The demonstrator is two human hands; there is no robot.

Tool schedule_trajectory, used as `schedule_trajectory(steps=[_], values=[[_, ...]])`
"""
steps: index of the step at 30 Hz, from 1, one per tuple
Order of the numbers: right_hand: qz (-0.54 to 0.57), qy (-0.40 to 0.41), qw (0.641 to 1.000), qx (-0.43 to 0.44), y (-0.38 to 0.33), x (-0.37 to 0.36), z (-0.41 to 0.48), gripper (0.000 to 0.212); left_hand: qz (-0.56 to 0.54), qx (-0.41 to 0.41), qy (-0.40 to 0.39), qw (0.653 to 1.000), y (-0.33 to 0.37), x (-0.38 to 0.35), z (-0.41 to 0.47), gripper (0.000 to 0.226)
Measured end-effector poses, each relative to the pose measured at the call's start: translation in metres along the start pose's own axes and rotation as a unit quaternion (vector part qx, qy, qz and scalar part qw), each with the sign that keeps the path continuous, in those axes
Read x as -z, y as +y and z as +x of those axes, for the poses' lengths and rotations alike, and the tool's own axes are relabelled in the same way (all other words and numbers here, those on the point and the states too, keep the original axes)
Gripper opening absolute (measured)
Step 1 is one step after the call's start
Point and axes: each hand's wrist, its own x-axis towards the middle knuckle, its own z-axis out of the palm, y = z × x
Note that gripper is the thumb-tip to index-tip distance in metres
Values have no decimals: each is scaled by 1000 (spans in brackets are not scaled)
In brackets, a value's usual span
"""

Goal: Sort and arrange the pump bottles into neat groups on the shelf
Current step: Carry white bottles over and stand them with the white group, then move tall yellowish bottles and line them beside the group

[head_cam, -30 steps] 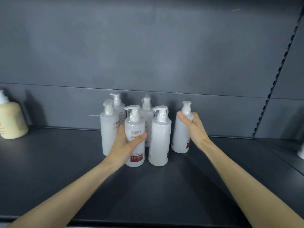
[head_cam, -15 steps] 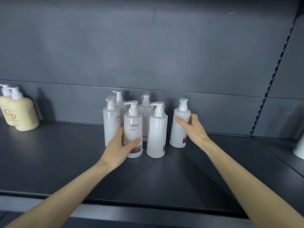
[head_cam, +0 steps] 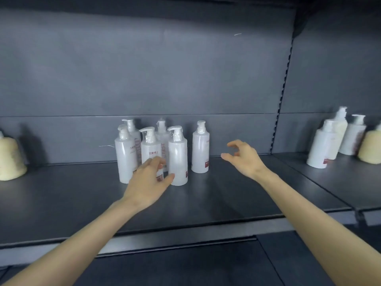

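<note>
Where the dark shelf [head_cam: 206,201] meets its back panel [head_cam: 144,79], we count six white pump bottles [head_cam: 124,159], all upright. Five stand packed together, three in front and two behind. The lone bottle [head_cam: 200,149] stands just beside the cluster on its right, with a narrow gap between.

Left hand [head_cam: 147,182]: held in front of the labelled front bottle [head_cam: 151,150], covering its lower part. Fingers are loosely bent and spread, and the thumb stretches out across the base of the front-right bottle [head_cam: 177,159]. We see nothing gripped. The fingertips are motion-blurred; they may be brushing the labelled bottle, but we cannot confirm contact.

Right hand [head_cam: 244,157]: in the air to the right of the lone bottle, clear of it. Fingers are slack and half-curled, the thumb apart from them, holding nothing.

Far left, cut by the frame edge: a cream bottle [head_cam: 11,162], well apart from the cluster.

Neighbouring shelf bay [head_cam: 329,182] on the right: a blurred group of white and cream bottles [head_cam: 320,149], also upright, well apart from both hands.
</note>
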Motion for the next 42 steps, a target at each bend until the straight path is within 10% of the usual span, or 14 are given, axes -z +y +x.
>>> schedule_trajectory(steps=[20, 42], values=[[-264, 162, 950, -34, 86, 254, -113, 46, 68, -341, -27, 937, 261, -102, 22, 55], [-221, 124, 967, -16, 287, 386, -49, 49, 102, -292, -16, 951, 414, -283, 70, 58]])
